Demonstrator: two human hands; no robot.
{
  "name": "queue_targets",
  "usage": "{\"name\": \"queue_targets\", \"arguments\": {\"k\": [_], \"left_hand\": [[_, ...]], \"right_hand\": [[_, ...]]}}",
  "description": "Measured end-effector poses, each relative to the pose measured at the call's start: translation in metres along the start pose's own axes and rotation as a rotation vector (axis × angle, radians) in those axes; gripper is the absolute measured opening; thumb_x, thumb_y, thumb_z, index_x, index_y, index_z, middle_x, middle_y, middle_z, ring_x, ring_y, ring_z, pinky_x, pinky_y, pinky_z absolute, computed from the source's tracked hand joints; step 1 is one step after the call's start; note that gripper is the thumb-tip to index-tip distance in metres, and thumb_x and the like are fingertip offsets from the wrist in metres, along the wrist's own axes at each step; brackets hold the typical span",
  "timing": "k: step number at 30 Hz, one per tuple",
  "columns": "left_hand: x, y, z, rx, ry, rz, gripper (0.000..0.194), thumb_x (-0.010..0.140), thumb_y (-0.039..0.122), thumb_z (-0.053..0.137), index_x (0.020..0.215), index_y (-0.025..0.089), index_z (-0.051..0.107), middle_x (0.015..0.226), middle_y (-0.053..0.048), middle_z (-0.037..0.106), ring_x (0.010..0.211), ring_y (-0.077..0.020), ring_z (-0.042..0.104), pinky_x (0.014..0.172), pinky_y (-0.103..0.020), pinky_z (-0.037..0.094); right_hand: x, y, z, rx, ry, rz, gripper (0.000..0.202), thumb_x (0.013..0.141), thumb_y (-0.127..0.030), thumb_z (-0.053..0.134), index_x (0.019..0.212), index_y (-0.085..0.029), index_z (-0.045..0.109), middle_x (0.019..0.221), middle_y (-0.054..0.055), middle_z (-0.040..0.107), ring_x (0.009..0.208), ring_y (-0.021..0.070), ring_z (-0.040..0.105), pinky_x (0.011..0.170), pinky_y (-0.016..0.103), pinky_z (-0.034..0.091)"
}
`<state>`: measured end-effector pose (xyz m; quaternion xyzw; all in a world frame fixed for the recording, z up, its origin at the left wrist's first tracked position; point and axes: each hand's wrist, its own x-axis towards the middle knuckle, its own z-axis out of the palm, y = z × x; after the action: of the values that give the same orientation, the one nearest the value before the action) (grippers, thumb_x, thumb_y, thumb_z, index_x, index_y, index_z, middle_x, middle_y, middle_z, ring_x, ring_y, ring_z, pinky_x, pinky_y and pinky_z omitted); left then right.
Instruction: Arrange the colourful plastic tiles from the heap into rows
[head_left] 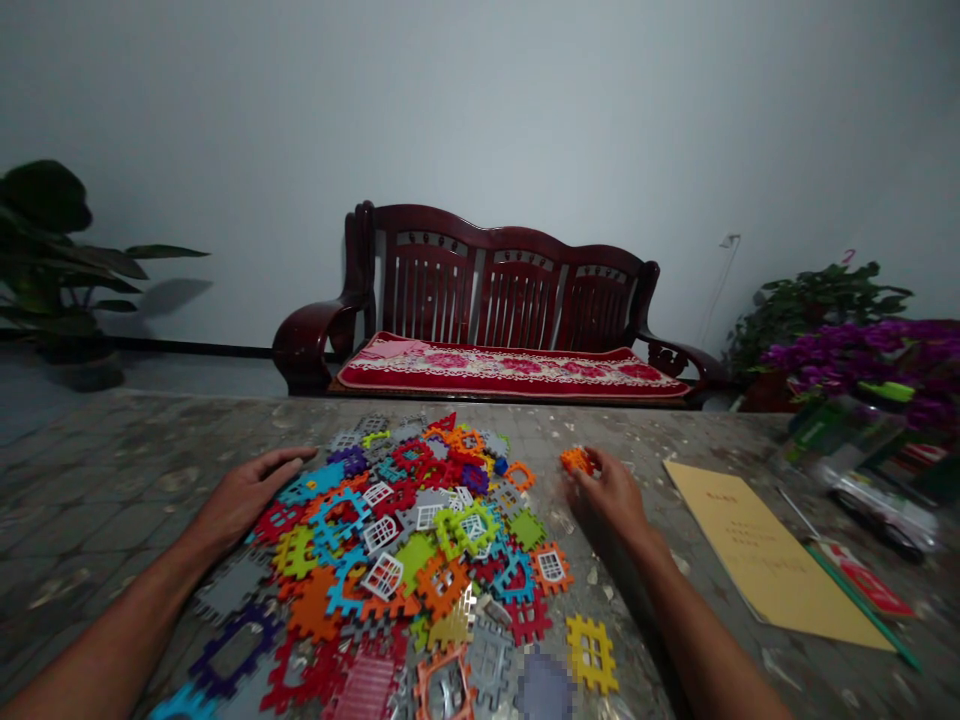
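A large heap of colourful plastic interlocking building pieces (412,555) covers the middle of the table, many with notched edges and window cut-outs. My left hand (251,490) lies at the heap's left edge with fingers stretched out, close to a light blue piece (319,485). Right of the heap, my right hand (609,490) pinches a small orange interlocking piece (576,460) at the table surface. Its underside is hidden. Nearer to me are a yellow window piece (591,652) and a dark purple frame piece (238,648).
To the right lie a tan booklet (765,550), a green pencil (862,605) and a red-and-white packet (862,578). A clear bottle (862,430), a toy car (881,510) and purple flowers (862,360) stand farther right. A wooden bench (510,290) is beyond the table.
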<state>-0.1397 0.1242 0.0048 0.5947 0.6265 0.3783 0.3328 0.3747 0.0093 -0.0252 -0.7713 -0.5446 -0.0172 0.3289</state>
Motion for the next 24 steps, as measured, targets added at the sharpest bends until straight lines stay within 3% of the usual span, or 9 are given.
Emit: {"name": "queue_targets", "arguments": {"k": [12,19,24], "left_hand": [[0.004,-0.006,0.0,0.02,-0.013,0.047,0.058,0.069,0.061,0.067,0.106,0.019,0.081,0.107,-0.009,0.085,0.094,-0.0304,0.078,0.085,-0.038,0.062],[0.002,-0.005,0.001,-0.002,-0.019,0.012,0.061,0.07,0.061,0.067,0.11,0.017,0.08,0.104,-0.009,0.085,0.086,-0.0286,0.078,0.076,-0.035,0.063],[0.005,-0.012,0.001,0.008,-0.022,0.032,0.062,0.07,0.063,0.066,0.111,0.019,0.081,0.108,-0.008,0.084,0.092,-0.0296,0.078,0.08,-0.034,0.062]], "right_hand": [[0.024,0.007,0.011,-0.176,-0.075,0.065,0.039,0.087,-0.038,0.064,0.121,-0.02,0.073,0.12,0.014,0.075,0.113,0.0311,0.067,0.096,0.04,0.049],[0.02,0.006,0.012,-0.202,-0.092,0.076,0.058,0.087,-0.044,0.066,0.138,-0.017,0.064,0.135,0.017,0.068,0.123,0.033,0.064,0.1,0.041,0.048],[0.02,0.001,0.014,-0.247,-0.101,0.063,0.064,0.085,-0.041,0.07,0.144,-0.017,0.059,0.131,0.019,0.07,0.12,0.0343,0.065,0.101,0.043,0.047]]}}
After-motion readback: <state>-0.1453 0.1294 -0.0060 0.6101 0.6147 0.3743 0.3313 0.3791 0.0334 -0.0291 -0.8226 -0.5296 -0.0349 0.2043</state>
